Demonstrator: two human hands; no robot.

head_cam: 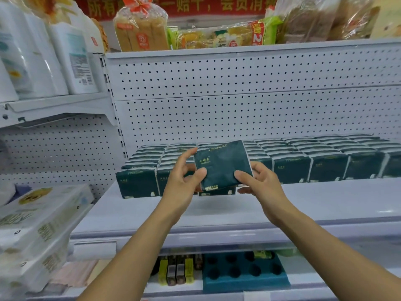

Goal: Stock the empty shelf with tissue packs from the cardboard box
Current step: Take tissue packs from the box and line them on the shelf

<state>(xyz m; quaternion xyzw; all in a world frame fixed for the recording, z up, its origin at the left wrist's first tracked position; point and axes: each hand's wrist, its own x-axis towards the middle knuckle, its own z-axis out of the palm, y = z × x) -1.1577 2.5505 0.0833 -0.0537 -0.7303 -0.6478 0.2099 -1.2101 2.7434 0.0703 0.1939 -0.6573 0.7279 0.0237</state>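
A dark green tissue pack (221, 164) with gold lettering is held tilted above the white shelf (217, 209). My left hand (184, 181) pinches its left edge between thumb and fingers. Its right lower edge is gripped by my right hand (260, 181). Behind the pack, several rows of the same green tissue packs (325, 157) stand side by side across the shelf's back half. The cardboard box is out of view.
A perforated white back panel (238, 105) rises behind the shelf. Bread bags (141, 29) lie on the top shelf. White paper packs (43, 224) fill the left shelves. Below, a blue tray (245, 272) and small yellow items (175, 270) stand.
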